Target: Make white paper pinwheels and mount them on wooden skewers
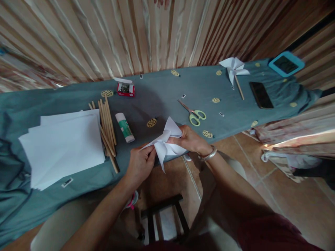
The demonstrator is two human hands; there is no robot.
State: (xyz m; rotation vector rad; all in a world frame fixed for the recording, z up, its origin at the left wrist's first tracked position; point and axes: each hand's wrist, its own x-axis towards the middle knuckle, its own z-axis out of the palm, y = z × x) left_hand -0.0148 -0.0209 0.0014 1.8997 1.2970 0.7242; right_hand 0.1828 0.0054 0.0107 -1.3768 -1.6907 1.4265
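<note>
Both my hands hold a folded white paper piece (167, 141) at the near edge of a table draped in grey-blue cloth (157, 94). My left hand (140, 164) pinches one paper corner at the left. My right hand (188, 139), a metal bangle on its wrist, grips the folded middle from the right. Beside them lie a glue stick (125, 127), a bundle of wooden sticks (107, 127) and green-handled scissors (195, 114).
A stack of white sheets (65, 146) lies at the left. A small red box of pins (125, 89) stands at the back. A finished paper pinwheel (234, 71), a dark phone (261, 94) and a blue-framed device (286, 63) are at the right. A dark stool (164, 218) stands below.
</note>
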